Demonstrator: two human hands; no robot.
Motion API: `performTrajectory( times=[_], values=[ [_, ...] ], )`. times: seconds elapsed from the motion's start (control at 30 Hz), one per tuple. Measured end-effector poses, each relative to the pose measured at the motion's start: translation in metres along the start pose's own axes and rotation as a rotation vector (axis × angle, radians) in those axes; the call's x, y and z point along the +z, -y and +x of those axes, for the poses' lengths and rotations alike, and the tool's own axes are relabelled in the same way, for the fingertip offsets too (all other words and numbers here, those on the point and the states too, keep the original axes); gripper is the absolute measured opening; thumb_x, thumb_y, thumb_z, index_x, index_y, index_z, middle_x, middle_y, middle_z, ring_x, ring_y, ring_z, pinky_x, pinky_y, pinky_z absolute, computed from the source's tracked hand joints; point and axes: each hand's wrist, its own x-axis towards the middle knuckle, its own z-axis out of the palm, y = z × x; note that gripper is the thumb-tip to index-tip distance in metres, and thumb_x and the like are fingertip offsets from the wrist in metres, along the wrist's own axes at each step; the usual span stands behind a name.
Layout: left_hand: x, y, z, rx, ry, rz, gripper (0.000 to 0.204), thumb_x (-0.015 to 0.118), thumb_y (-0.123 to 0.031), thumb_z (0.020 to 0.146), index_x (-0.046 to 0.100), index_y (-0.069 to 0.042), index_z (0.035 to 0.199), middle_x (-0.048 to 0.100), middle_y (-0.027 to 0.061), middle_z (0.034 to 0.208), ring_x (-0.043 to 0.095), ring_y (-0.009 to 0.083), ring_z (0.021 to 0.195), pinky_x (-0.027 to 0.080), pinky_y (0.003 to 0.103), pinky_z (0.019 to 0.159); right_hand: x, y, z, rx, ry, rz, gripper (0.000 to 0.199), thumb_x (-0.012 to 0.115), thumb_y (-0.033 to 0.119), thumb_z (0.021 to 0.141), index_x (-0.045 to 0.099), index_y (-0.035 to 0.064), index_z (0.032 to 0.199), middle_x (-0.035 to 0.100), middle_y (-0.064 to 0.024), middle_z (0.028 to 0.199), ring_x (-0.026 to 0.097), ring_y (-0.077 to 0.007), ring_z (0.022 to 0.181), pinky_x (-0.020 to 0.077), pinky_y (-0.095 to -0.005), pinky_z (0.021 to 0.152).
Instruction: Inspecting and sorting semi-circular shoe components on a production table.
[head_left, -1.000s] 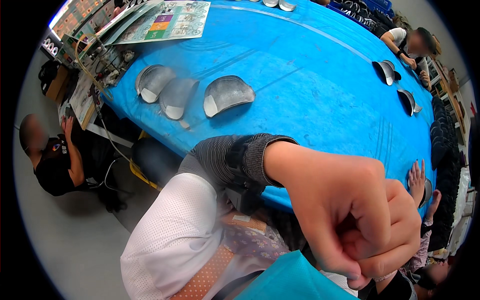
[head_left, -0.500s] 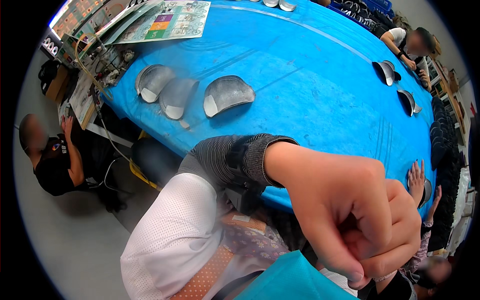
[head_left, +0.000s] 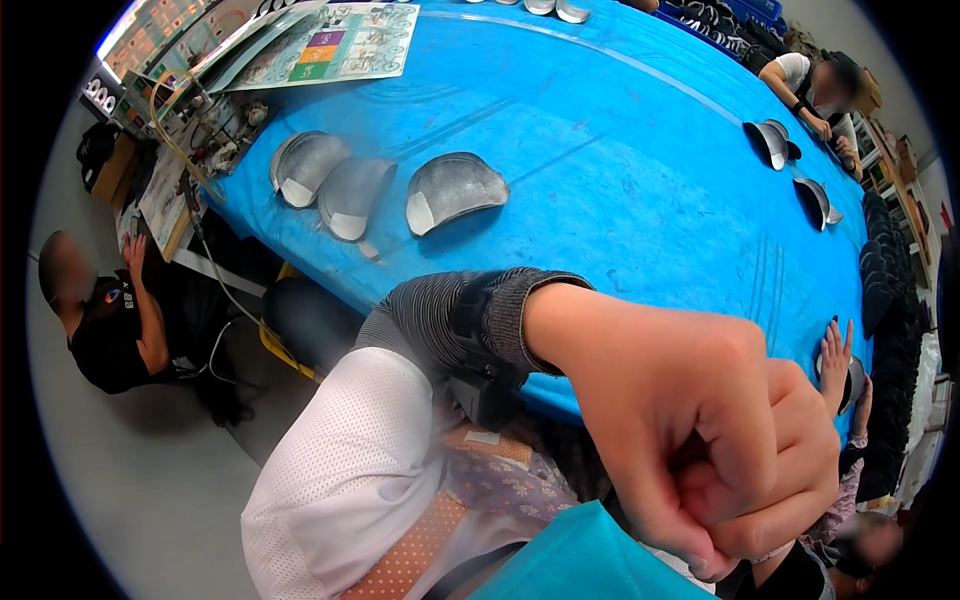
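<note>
Close in front of me, my left hand (head_left: 700, 430) is closed, thumb and fingers pressed together in a pinch. What they hold, if anything, is hidden. A dark striped cuff (head_left: 470, 310) covers that wrist. Behind and below the fist shows a bit of bare wrist with a black cuff (head_left: 797, 577), apparently my right arm; the hand itself is hidden. Three curved grey shell-like pieces, each with a white patch, lie on the blue-covered table (head_left: 600, 190) beyond my left forearm: one at the left (head_left: 310, 160), one in the middle (head_left: 358, 192), one at the right (head_left: 458, 190).
Printed boards (head_left: 345, 45) lie at the table's far left. At the right edge, a co-worker's hands (head_left: 834, 360) touch a grey piece. Another person (head_left: 825, 90) works at the far right near more pieces (head_left: 772, 145). A person in black (head_left: 110, 330) sits at the left. Teal fabric (head_left: 590, 560) shows below.
My left hand has shifted very slightly, its fist turning a little downward. The co-worker's hands at the right edge have moved slightly around the grey piece.
</note>
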Motion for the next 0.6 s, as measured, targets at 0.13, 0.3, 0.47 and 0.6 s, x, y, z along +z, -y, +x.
performTrajectory(
  times=[0.13, 0.3, 0.47, 0.6],
  values=[
    [-0.006, -0.019, 0.002, -0.18, 0.028, 0.08, 0.033, 0.069, 0.005, 0.075, 0.048, -0.002, 0.051, 0.046, 0.0002, 0.051, 0.05, 0.0119, 0.054, 0.047, 0.023, 0.055, 0.0, -0.004, -0.001, -0.041, -0.028, 0.027, 0.02, 0.066, -0.004, 0.067, 0.054, 0.0095, 0.059, 0.05, 0.0055, 0.061, 0.049, -0.0017, 0.05, 0.032, -0.0169, 0.044],
    [-0.01, -0.035, 0.006, -0.264, 0.031, 0.138, 0.033, 0.069, 0.005, 0.075, 0.048, -0.002, 0.051, 0.045, 0.0, 0.051, 0.049, 0.0119, 0.053, 0.046, 0.023, 0.054, 0.003, -0.007, -0.002, -0.076, -0.046, 0.051, 0.02, 0.066, -0.004, 0.067, 0.054, 0.0095, 0.059, 0.049, 0.0056, 0.061, 0.048, -0.0014, 0.05, 0.0316, -0.0166, 0.044],
    [-0.006, -0.04, 0.009, -0.295, 0.102, 0.209, 0.032, 0.069, 0.005, 0.075, 0.048, -0.002, 0.051, 0.045, -0.0002, 0.05, 0.049, 0.0119, 0.053, 0.044, 0.023, 0.053, 0.005, -0.01, -0.002, -0.099, -0.053, 0.055, 0.021, 0.066, -0.004, 0.067, 0.054, 0.0094, 0.059, 0.049, 0.0058, 0.06, 0.048, -0.0011, 0.05, 0.0312, -0.0163, 0.044],
    [-0.003, -0.041, 0.007, -0.342, 0.038, 0.179, 0.032, 0.069, 0.006, 0.075, 0.048, -0.002, 0.051, 0.045, -0.0002, 0.05, 0.049, 0.0117, 0.053, 0.044, 0.023, 0.052, 0.006, -0.009, 0.0, -0.111, -0.052, 0.057, 0.021, 0.067, -0.005, 0.067, 0.053, 0.0094, 0.058, 0.049, 0.0059, 0.06, 0.047, -0.0009, 0.049, 0.0309, -0.0161, 0.043]
  ],
)
